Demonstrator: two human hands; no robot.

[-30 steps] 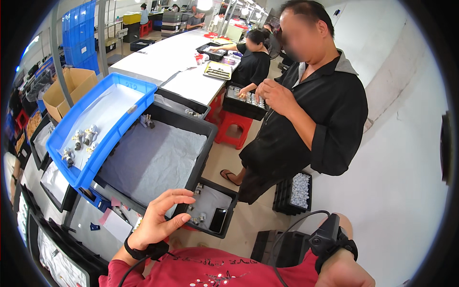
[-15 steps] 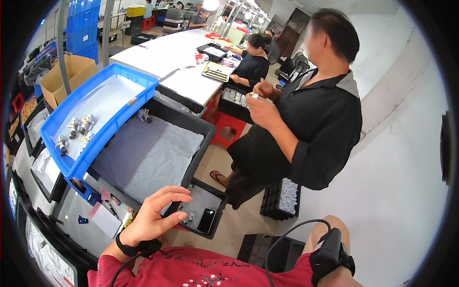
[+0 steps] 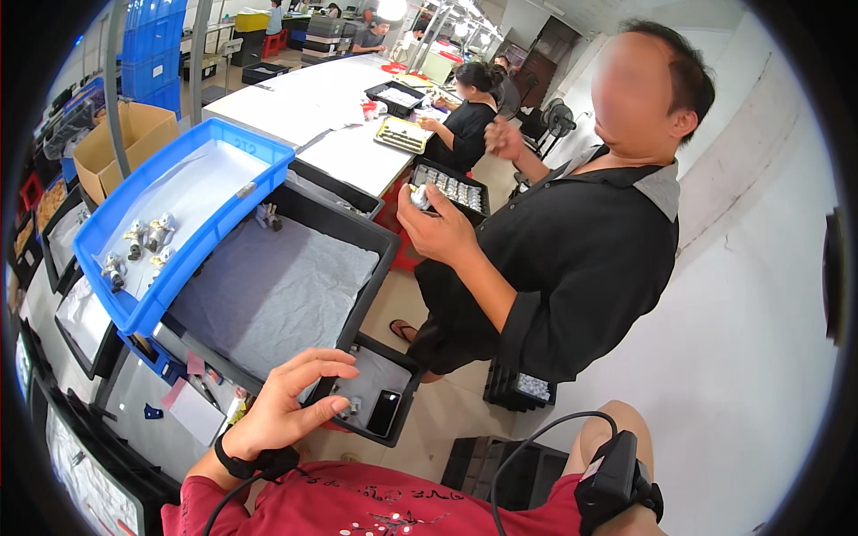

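Observation:
My left hand (image 3: 295, 402) is held out with its thumb and fingers apart, nothing between them. Below it are the near edge of a large black tray (image 3: 371, 277) lined with pale paper and a smaller black tray (image 3: 409, 393). In the smaller tray lie a dark phone (image 3: 384, 413) and a little grey-white piece. My right arm (image 3: 603, 433) is bent at the lower right with a black device strapped on; no fingers of that hand show. A co-worker in black stands opposite, holding a small white figurine (image 3: 419, 196) in one hand.
A blue tray (image 3: 207, 147) holding several small figurines (image 3: 161, 230) rests across the large black tray. Beyond is a white worktable (image 3: 277, 103) with seated people. Black crates (image 3: 487, 469) stand on the floor. A cable (image 3: 527, 438) loops near my right arm.
The co-worker has turned toward me and brought the hand with the figurine lower and to the left; the other hand has drawn away and risen. My left hand stays in place.

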